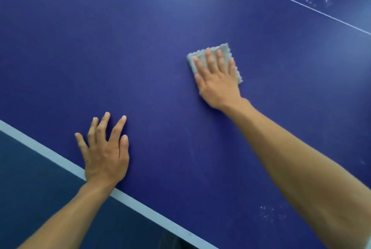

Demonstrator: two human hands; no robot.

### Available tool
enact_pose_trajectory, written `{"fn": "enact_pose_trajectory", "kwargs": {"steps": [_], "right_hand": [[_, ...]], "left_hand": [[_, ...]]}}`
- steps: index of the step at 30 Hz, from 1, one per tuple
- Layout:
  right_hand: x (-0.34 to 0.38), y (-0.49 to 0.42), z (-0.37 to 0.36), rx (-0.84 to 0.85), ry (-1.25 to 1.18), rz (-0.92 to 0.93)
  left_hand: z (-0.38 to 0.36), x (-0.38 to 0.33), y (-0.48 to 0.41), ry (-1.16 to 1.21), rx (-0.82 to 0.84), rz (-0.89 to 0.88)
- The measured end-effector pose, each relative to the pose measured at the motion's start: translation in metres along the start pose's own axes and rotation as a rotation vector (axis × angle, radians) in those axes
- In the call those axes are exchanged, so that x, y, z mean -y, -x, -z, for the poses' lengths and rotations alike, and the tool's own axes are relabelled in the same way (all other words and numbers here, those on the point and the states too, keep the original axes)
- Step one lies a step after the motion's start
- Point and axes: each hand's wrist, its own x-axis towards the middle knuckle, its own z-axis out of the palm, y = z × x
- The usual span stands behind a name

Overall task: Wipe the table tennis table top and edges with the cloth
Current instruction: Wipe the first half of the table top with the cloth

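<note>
The blue table tennis table top [140, 48] fills most of the view. A small folded grey cloth [224, 52] lies flat on it right of centre. My right hand [216, 80] presses down on the cloth with straight, spread fingers, covering most of it. My left hand [104, 148] rests flat on the bare table top near the white edge line [50, 154], fingers spread, holding nothing.
The table's near edge runs diagonally from the left to the bottom middle, with dark floor [30, 178] beyond it. A thin white centre line [297, 2] crosses the upper right. Pale dusty specks [269, 212] show at the lower right and at the top right.
</note>
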Motion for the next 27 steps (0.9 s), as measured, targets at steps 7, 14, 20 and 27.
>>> {"fn": "enact_pose_trajectory", "kwargs": {"steps": [7,14,20,27], "right_hand": [[0.04,0.132,-0.043,0.112,0.148,0.655],[-0.048,0.0,0.01,0.029,-0.007,-0.232],[0.073,0.057,-0.027,0.027,0.122,0.214],[0.146,0.253,-0.094,0.098,0.074,0.562]], "left_hand": [[-0.003,0.004,-0.001,0.03,-0.003,0.003],[-0.004,0.004,-0.003,0.051,-0.031,-0.013],[-0.004,0.007,-0.002,0.109,-0.034,0.004],[0.0,0.013,-0.002,0.294,-0.069,0.024]]}}
